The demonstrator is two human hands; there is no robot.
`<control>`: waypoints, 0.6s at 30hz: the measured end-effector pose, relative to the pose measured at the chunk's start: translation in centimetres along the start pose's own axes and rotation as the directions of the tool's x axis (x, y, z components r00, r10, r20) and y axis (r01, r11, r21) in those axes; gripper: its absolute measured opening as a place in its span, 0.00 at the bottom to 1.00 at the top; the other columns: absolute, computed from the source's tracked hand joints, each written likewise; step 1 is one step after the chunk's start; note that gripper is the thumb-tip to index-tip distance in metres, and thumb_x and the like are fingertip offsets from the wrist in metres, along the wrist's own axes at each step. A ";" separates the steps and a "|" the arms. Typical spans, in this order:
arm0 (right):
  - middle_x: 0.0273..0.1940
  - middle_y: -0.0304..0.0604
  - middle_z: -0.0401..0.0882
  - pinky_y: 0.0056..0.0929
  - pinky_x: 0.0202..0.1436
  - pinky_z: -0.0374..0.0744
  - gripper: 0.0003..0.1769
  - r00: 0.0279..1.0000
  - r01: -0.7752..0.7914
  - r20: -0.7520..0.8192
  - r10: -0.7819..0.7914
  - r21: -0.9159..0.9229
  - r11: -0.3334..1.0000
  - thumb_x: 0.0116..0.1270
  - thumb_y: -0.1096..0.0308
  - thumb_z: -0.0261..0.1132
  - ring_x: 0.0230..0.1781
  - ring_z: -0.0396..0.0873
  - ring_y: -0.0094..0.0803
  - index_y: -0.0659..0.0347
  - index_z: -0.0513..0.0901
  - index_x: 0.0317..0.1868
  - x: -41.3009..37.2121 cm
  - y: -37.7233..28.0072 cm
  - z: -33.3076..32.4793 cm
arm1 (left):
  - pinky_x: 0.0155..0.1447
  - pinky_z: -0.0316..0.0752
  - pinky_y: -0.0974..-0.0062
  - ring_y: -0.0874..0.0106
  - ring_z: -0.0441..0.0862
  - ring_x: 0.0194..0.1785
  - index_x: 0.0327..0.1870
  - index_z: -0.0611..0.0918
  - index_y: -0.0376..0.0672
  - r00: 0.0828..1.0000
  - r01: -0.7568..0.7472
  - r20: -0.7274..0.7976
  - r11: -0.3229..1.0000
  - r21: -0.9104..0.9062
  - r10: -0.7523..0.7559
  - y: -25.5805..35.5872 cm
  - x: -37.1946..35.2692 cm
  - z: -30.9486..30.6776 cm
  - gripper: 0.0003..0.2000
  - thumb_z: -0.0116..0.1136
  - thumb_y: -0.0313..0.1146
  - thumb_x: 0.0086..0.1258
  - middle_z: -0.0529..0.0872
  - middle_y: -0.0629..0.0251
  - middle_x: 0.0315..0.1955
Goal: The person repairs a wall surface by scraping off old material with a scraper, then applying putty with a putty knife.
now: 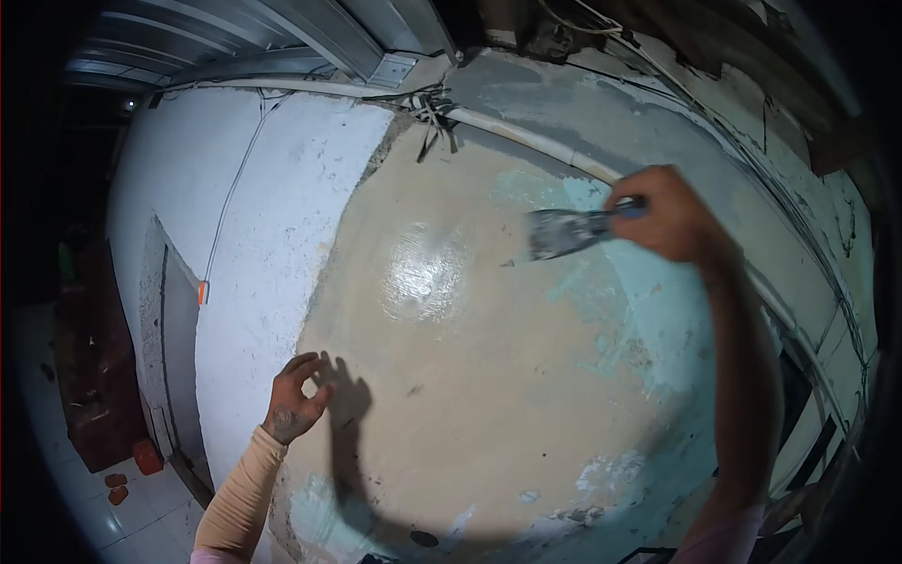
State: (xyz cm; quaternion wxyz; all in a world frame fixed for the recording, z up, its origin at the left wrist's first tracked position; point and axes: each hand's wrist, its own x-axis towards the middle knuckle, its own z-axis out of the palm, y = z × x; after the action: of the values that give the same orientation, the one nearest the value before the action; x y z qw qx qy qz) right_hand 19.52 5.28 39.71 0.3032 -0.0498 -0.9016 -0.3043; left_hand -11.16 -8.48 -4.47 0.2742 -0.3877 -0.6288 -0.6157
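Observation:
My right hand [669,218], raised at the upper right, is closed around the handle of a putty knife [561,234]. Its wide, smeared blade points left across the beige wall [451,376], over the edge of a patch of turquoise paint [658,301]. Lower on the left, my left hand [297,399] holds nothing; its fingers are bent and apart, close to the wall where the beige surface meets the white section [272,216]. Its shadow falls on the wall to its right. A wet-looking bright spot shines left of the blade.
A pale pipe [526,136] with cables runs along the top of the wall and down the right side. Metal roofing [310,33] hangs above. At the left are a doorway [178,338], a dark red piece of furniture [94,376] and sandals [116,489] on the tiled floor.

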 end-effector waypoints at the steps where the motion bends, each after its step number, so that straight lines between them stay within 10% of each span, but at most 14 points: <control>1: 0.36 0.55 0.87 0.39 0.55 0.80 0.13 0.999 0.054 -0.005 -0.054 -0.013 0.998 0.52 0.67 0.71 0.45 0.85 0.46 0.63 0.91 0.38 0.4 -1.4 1.3 | 0.66 0.78 0.56 0.46 0.82 0.61 0.55 0.85 0.35 1.000 -0.009 0.003 1.000 -0.018 0.009 0.6 0.2 0.4 0.22 0.70 0.39 0.63 0.84 0.42 0.58; 6: 0.44 0.53 0.87 0.39 0.63 0.76 0.16 0.994 -0.102 0.037 0.106 -0.109 0.989 0.54 0.65 0.73 0.55 0.79 0.47 0.60 0.91 0.44 0.9 -1.2 -1.7 | 0.65 0.78 0.57 0.47 0.83 0.62 0.57 0.85 0.35 1.000 0.027 -0.003 1.000 -0.015 -0.027 0.3 0.3 -0.4 0.24 0.70 0.42 0.64 0.83 0.41 0.60; 18: 0.37 0.57 0.87 0.38 0.51 0.81 0.14 0.992 0.124 -0.015 -0.124 0.001 0.992 0.54 0.68 0.72 0.42 0.85 0.45 0.64 0.91 0.41 1.5 -2.7 2.6 | 0.68 0.77 0.55 0.46 0.79 0.68 0.65 0.81 0.37 0.988 0.124 0.093 0.991 -0.043 -0.119 -0.4 -0.1 0.5 0.29 0.69 0.44 0.64 0.78 0.40 0.67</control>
State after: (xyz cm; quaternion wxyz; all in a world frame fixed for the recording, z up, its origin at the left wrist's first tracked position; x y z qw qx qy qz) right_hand 16.26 4.45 37.57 0.2906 0.0090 -0.9010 -0.3219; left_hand -11.40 -8.01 -4.81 0.1978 -0.3829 -0.6477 -0.6283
